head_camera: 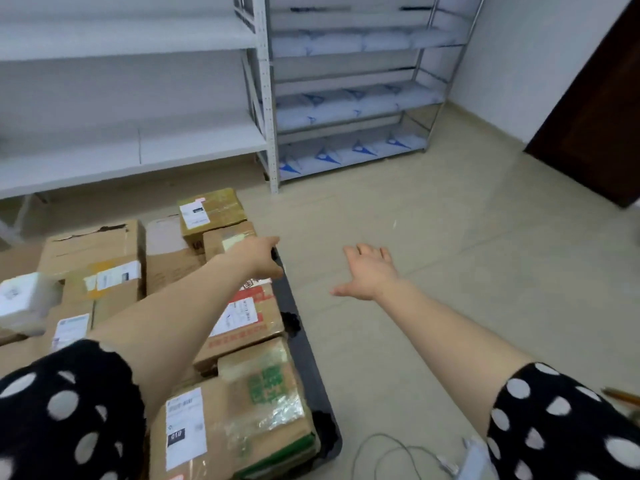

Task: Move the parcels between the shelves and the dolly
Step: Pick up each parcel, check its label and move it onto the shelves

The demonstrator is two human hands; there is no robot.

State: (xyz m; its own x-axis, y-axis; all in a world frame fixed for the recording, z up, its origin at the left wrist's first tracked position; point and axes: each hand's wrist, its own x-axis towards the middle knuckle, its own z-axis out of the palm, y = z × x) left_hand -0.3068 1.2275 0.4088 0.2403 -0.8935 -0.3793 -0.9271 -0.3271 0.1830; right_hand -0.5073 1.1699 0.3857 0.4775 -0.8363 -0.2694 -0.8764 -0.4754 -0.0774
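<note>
A beige tiled floor [450, 237] fills the room, with white board shelves [138, 154] at ten o'clock and a grey metal rack [346, 105] of white sacks at twelve. The flat black dolly [301, 348] sits at seven o'clock, its brown cardboard parcels [249, 320] packed tight, probably so none slide off. The left hand [259, 258] reaches over them toward the dolly's far edge; whether its fingers grip anything cannot be told. The right hand [369, 271] hangs spread and empty over the floor, likely ready to share a lift.

Covered, cropped, blurred
Brown cardboard parcels [90, 249] cover most of the black plastic dolly deck [306, 358]; their label print is unreadable. Fingertips of the left hand [258, 256] are hidden. A white wrapped parcel [20, 299] is cropped left.
</note>
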